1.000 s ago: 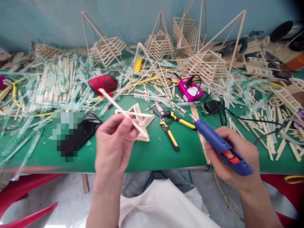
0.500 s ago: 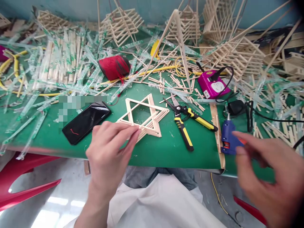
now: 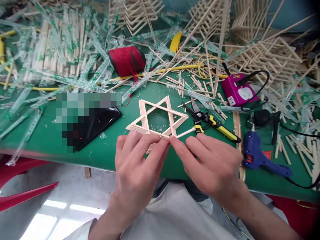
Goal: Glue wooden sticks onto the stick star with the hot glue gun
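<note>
A six-pointed star frame (image 3: 142, 111) built from layered wooden sticks lies on the green table just beyond my hands. My left hand (image 3: 142, 163) pinches a thin wooden stick (image 3: 186, 132) at the star's near side; the stick's free end points right, toward the cutters. My right hand (image 3: 210, 163) meets the left, its thumb and forefinger closed at the same stick, fingertips touching. Both hands hide the star's nearest point in part. To the right, a blue glue gun (image 3: 252, 150) lies on the table, out of both hands.
Yellow-and-black cutters (image 3: 212, 123) lie open right of the star. A black phone (image 3: 100, 125), partly blurred out, lies left. Behind are a red thread spool (image 3: 127, 61), a magenta power box (image 3: 238, 90), wrapped chopsticks (image 3: 65, 46) and stick frames (image 3: 270, 60). The glue gun's cord trails right.
My right hand has left the glue gun's side and come to my left hand at the star. The held stick has swung to point more to the right. The view has shifted slightly.
</note>
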Tool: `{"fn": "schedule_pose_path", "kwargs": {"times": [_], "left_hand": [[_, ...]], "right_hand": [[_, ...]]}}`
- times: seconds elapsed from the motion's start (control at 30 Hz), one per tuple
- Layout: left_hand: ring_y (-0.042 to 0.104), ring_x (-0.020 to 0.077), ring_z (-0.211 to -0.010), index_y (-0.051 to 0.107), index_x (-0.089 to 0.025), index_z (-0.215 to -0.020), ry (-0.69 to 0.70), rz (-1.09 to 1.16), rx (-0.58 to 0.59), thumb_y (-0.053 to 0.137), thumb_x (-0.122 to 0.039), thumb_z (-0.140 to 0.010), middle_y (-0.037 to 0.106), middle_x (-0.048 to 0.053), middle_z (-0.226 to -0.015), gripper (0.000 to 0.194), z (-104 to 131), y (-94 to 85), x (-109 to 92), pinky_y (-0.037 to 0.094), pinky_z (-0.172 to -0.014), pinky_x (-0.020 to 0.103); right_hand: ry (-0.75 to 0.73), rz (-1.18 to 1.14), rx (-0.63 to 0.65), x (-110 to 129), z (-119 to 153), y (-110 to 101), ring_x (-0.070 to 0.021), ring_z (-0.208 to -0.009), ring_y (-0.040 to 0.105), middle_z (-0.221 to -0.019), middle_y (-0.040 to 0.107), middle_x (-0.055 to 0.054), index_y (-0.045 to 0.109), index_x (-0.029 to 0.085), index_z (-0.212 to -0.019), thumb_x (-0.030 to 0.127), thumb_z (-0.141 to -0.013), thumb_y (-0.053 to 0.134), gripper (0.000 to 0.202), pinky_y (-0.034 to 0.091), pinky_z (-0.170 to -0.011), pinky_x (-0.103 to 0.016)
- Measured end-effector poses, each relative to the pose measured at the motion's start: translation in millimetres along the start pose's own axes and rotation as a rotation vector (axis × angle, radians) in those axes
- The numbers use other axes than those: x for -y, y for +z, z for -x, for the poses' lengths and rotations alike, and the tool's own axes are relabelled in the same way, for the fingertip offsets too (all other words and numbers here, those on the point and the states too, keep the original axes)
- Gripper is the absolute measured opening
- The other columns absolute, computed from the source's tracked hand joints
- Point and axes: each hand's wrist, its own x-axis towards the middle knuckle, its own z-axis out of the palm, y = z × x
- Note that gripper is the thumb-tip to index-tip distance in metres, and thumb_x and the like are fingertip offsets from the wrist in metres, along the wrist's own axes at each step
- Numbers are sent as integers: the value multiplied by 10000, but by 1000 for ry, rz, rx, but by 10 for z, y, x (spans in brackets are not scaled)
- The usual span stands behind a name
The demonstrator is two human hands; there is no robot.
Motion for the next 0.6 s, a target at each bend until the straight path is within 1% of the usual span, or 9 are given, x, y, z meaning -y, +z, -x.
{"fn": "schedule_pose_path", "kwargs": {"times": [0.03, 0.07, 0.13, 0.2, 0.23, 0.33, 0.43, 0.5, 0.6], "left_hand": [[597, 188, -806, 710, -193, -1021, -30, 7, -19, 764, -86, -838, 730, 36, -963, 219, 11, -15, 25, 438, -710, 355], [617, 208, -901, 701, -208, -1124, -68, 22, -41, 793, -127, -825, 709, 56, -1056, 323, 30, -28, 61, 479, -772, 365], [608, 265, -1106, 601, -241, -1347, -149, 73, -85, 858, -249, -778, 623, 103, -1243, 625, 93, -34, 160, 522, -920, 411], [568, 314, -1235, 468, -261, -1470, -207, 122, -73, 893, -360, -728, 542, 136, -1355, 861, 186, 11, 271, 524, -1003, 468], [555, 329, -1267, 429, -261, -1494, -229, 129, -37, 898, -390, -716, 520, 147, -1388, 918, 238, 54, 321, 524, -1020, 484], [526, 343, -1313, 395, -239, -1511, -254, 99, 62, 896, -407, -722, 527, 161, -1411, 950, 372, 218, 419, 509, -1058, 486], [528, 327, -1323, 387, -253, -1519, -233, 71, 59, 843, -332, -798, 556, 143, -1427, 857, 412, 317, 492, 475, -1106, 477], [522, 310, -1352, 376, -276, -1527, -216, 92, 71, 790, -271, -849, 556, 123, -1459, 795, 383, 303, 578, 454, -1141, 469], [479, 302, -1423, 381, -277, -1522, -142, 131, 183, 730, -238, -896, 533, 117, -1513, 717, 298, 193, 773, 405, -1198, 484]], "right_hand": [[-12, -3, 1, -36, 6, -15, -144, -585, 359, -566, 515, 7, 776, 83, -940, 117, -915, 644, 138, 242, -538, -324], [-13, -1, 2, -80, 16, -30, -143, -587, 366, -569, 521, 6, 772, 83, -943, 113, -910, 656, 124, 243, -537, -326], [11, 20, -2, -183, 42, -55, -142, -588, 383, -568, 533, 5, 765, 92, -941, 98, -884, 698, 88, 249, -529, -324], [53, 35, -5, -285, 63, -68, -136, -581, 410, -561, 543, 6, 757, 102, -918, 73, -845, 743, 80, 263, -517, -314], [69, 32, -7, -327, 67, -70, -132, -576, 427, -556, 545, 8, 753, 107, -906, 62, -830, 756, 88, 271, -512, -307], [71, -14, 12, -394, 45, -60, -118, -555, 456, -540, 541, 21, 741, 129, -879, 49, -825, 758, 98, 266, -501, -299], [40, -53, 69, -389, -11, -38, -112, -547, 449, -543, 534, 29, 734, 163, -848, 77, -859, 730, 87, 251, -504, -300], [32, -77, 104, -372, -52, -16, -110, -550, 445, -563, 545, 26, 736, 175, -852, 93, -879, 710, 91, 244, -508, -302], [23, -118, 142, -342, -114, 43, -112, -578, 478, -611, 580, 14, 727, 182, -834, 105, -889, 698, 99, 245, -511, -302]]}}
